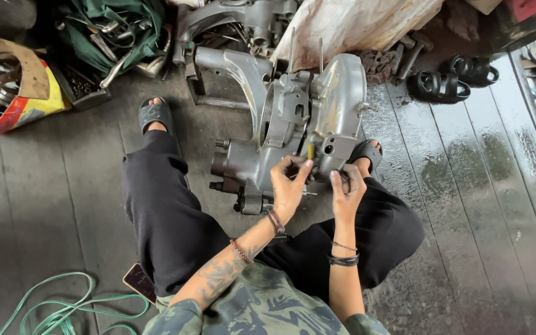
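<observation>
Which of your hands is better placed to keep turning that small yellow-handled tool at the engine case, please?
Probably the left hand: its fingers rest at the yellow-handled tool, while the right hand sits lower against the engine case.

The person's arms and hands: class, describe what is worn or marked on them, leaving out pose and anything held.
Both forearms are bare below short camouflage-print sleeves. The left forearm carries a dark tattoo, a beaded bracelet partway up, and braided bands at the wrist beneath the left hand. The right arm wears a thin beaded bracelet and dark bands below the right hand. No gloves, no rings discernible.
</observation>
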